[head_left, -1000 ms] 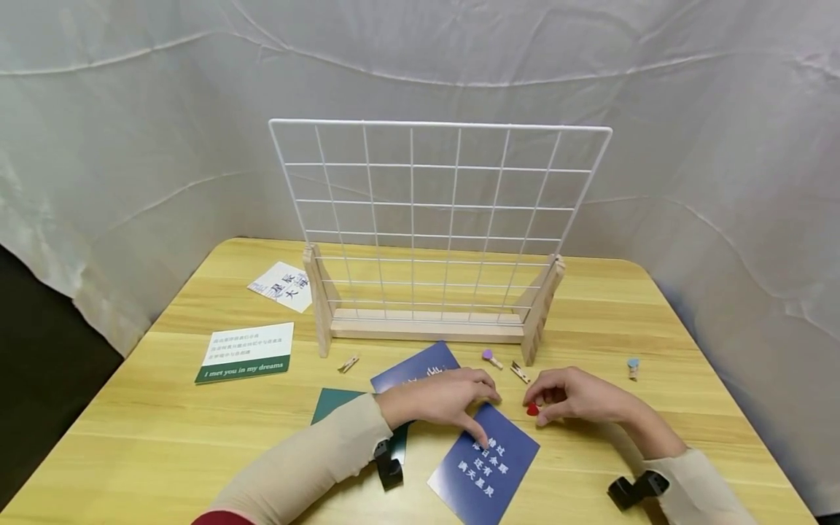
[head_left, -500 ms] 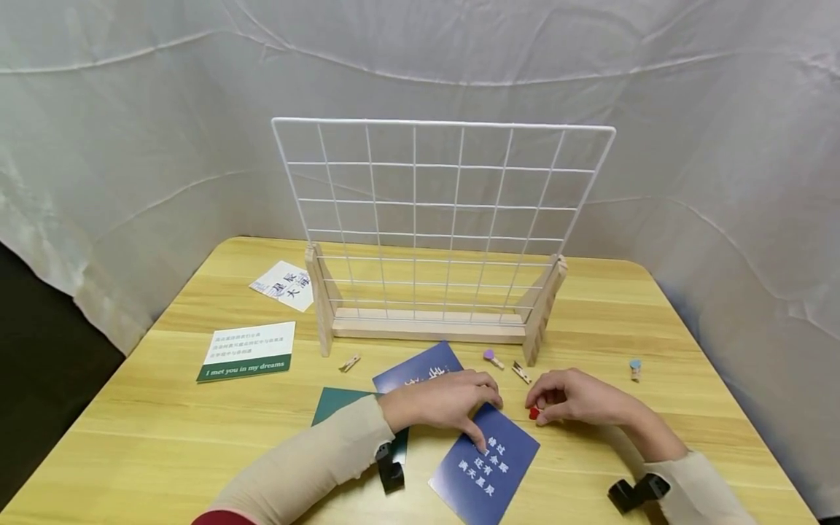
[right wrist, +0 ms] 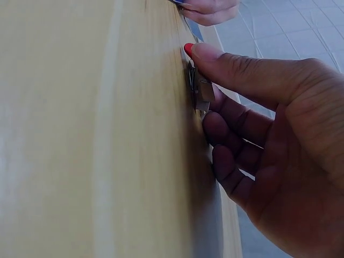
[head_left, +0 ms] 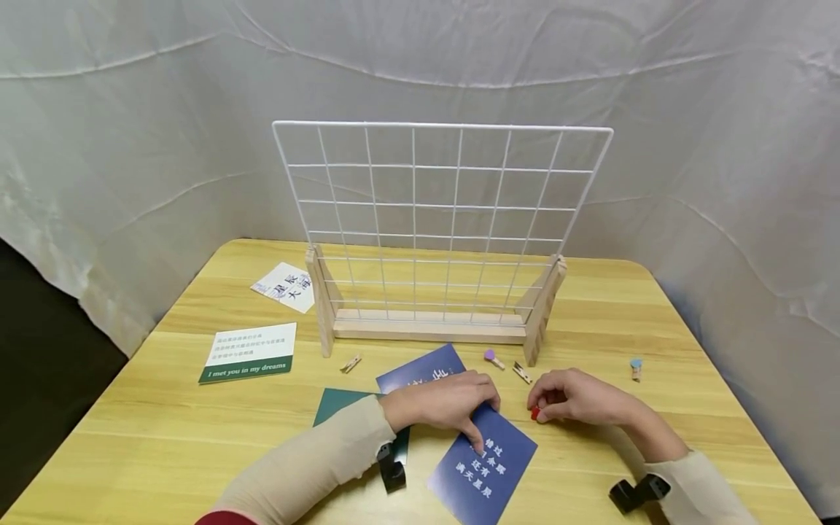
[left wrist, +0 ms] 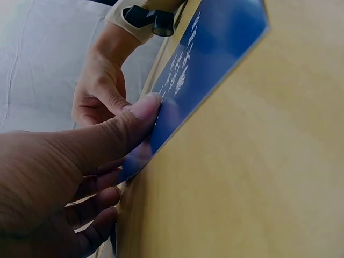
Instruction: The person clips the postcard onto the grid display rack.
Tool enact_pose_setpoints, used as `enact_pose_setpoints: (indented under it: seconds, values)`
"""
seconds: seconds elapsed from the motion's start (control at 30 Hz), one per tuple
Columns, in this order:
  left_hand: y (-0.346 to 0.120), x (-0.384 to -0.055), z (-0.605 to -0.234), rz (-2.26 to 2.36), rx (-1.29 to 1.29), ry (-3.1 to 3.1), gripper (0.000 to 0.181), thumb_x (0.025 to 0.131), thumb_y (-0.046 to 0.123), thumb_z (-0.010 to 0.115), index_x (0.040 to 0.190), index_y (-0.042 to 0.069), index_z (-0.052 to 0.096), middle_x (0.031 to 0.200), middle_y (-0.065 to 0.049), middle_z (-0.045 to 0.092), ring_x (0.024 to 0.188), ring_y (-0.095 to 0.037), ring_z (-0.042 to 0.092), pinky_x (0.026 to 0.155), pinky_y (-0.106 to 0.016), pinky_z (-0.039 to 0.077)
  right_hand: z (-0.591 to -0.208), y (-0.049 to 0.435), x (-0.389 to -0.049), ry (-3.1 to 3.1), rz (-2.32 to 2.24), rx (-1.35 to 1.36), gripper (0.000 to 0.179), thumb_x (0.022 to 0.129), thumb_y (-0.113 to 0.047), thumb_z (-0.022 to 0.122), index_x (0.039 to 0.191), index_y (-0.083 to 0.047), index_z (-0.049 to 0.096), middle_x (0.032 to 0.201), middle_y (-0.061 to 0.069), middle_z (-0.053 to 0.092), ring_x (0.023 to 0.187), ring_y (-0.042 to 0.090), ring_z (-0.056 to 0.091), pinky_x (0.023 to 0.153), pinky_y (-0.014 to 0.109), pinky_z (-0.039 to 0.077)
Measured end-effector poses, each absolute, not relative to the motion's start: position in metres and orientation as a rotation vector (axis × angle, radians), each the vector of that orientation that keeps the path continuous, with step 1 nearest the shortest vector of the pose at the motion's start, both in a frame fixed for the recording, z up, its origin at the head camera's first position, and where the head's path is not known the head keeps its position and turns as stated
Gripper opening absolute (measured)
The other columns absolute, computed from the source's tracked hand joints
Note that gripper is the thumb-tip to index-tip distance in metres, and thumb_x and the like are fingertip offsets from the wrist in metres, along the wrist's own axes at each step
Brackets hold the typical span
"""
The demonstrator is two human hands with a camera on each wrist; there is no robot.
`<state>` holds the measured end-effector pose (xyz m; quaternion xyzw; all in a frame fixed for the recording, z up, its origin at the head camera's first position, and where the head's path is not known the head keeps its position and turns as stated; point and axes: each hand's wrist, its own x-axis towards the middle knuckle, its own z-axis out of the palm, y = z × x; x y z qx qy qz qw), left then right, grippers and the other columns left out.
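My left hand point(head_left: 449, 405) pinches the upper edge of a dark blue postcard point(head_left: 492, 470) with white characters. Its thumb lies on the printed face, and the other fingers are at the edge, as the left wrist view shows. To the right, my right hand point(head_left: 580, 397) holds a small wooden clothespin point(right wrist: 204, 91) with a red end point(right wrist: 188, 49) between thumb and fingers, low over the table. Most of this clothespin is hidden from the head view. Under and behind the left forearm lie a second blue card point(head_left: 420, 368) and a dark green card point(head_left: 337, 402).
A white wire grid point(head_left: 433, 168) stands upright in a wooden base point(head_left: 426, 328) at the back. Loose clothespins lie around: purple point(head_left: 491, 356), plain point(head_left: 522, 372), blue point(head_left: 636, 368) and one at left point(head_left: 351, 363). A green-white card point(head_left: 248, 351) and a white card point(head_left: 285, 286) lie left.
The left thumb has drawn back slightly toward the blue postcard's edge, and the postcard has shifted a little left. The red end has turned slightly in the right fingers.
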<state>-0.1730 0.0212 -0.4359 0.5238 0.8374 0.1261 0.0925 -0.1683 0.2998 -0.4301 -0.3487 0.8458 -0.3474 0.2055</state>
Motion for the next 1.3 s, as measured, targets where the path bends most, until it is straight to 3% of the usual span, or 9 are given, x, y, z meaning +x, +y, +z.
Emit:
enact_pose_setpoints:
  seconds: [0.57, 0.97, 1.17, 1.3]
  values:
    - [0.021, -0.173, -0.435, 0.465, 1.536, 2.475, 0.064, 0.07, 0.05, 0.083, 0.12, 0.017, 0.062, 0.116, 0.008, 0.056, 0.108, -0.002, 0.051, 0.096, -0.015, 0.04, -0.428, 0.3, -0.164, 2.323, -0.99, -0.908, 0.008, 0.095, -0.022, 0.067, 0.101, -0.018, 0.069, 0.089, -0.006, 0.066, 0.076, 0.009, 0.058, 0.066, 0.025, 0.051]
    - [0.016, -0.18, -0.425, 0.625, 1.547, 2.455, 0.052, 0.077, 0.038, 0.081, 0.12, 0.013, 0.062, 0.114, 0.006, 0.056, 0.081, -0.001, 0.047, 0.07, -0.008, 0.039, -0.427, 0.301, -0.167, 2.374, -0.943, -0.895, 0.011, 0.095, -0.023, 0.066, 0.104, -0.018, 0.071, 0.091, -0.008, 0.067, 0.081, 0.008, 0.06, 0.072, 0.025, 0.051]
    - [0.011, -0.182, -0.42, 0.645, 1.535, 2.438, 0.045, 0.084, 0.029, 0.077, 0.123, 0.012, 0.062, 0.12, 0.002, 0.055, 0.082, -0.003, 0.048, 0.074, -0.009, 0.039, -0.426, 0.299, -0.166, 2.365, -0.963, -0.906, 0.01, 0.095, -0.022, 0.066, 0.103, -0.018, 0.071, 0.091, -0.008, 0.068, 0.081, 0.008, 0.06, 0.072, 0.025, 0.051]
    - [0.008, -0.184, -0.415, 0.633, 1.546, 2.409, 0.043, 0.09, 0.022, 0.073, 0.129, 0.011, 0.059, 0.132, -0.003, 0.053, 0.093, -0.005, 0.051, 0.081, -0.011, 0.04, -0.425, 0.299, -0.165, 2.373, -0.964, -0.908, 0.01, 0.095, -0.023, 0.066, 0.103, -0.019, 0.071, 0.092, -0.008, 0.068, 0.081, 0.008, 0.06, 0.071, 0.025, 0.051]
